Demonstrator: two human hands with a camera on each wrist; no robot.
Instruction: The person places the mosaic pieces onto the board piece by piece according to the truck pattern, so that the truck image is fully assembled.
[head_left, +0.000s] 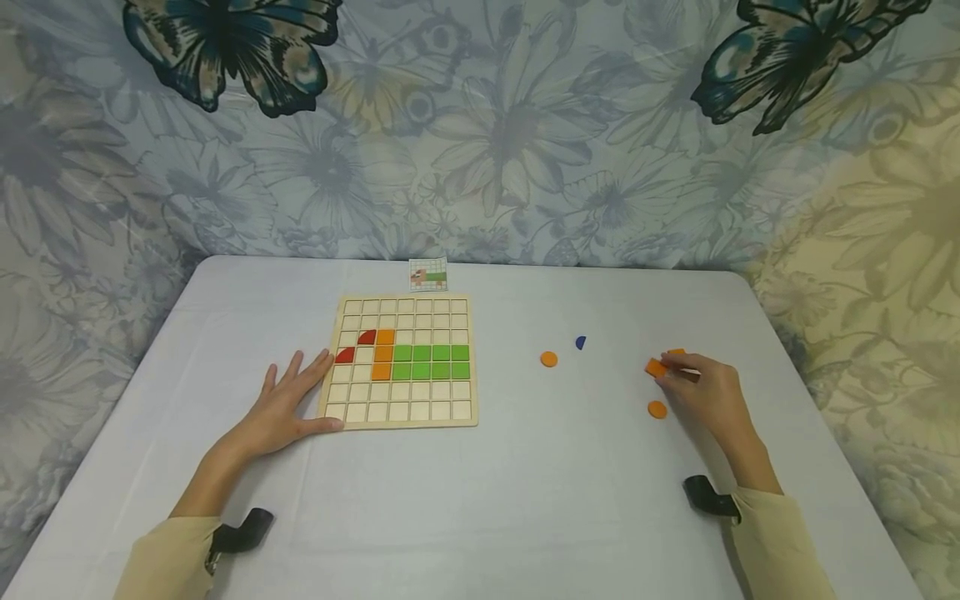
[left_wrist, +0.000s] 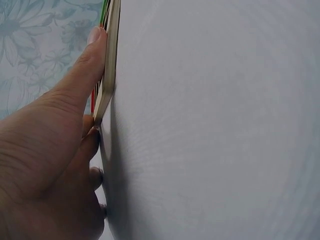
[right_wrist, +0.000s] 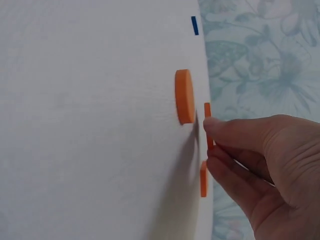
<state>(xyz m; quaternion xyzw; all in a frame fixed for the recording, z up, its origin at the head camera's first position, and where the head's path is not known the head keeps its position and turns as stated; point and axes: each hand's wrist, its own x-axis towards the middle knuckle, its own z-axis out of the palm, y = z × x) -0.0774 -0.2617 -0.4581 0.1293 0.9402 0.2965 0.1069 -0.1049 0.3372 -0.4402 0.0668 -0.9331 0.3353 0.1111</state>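
Note:
My left hand (head_left: 273, 417) lies spread at the left side of a wooden grid board (head_left: 397, 404), its straight index finger and thumb touching the board's edge and near corner. In the left wrist view the thumb (left_wrist: 87, 70) rests along the board's side. Set in the grid are red quarter-round tiles (head_left: 367, 337), a column of orange square tiles (head_left: 384, 354) and two rows of green square tiles (head_left: 431, 362). At the right, my right hand (head_left: 705, 396) pinches an orange square tile (head_left: 655, 368) between thumb and fingers. Another orange tile (head_left: 677, 352) shows partly behind those fingers.
One orange disc (head_left: 657, 409) lies just nearer than the right hand, another orange disc (head_left: 549, 359) between it and the board. A small blue half-round piece (head_left: 581, 342) lies beyond that. Behind the board is a small picture card (head_left: 428, 275) with a coloured grid pattern.

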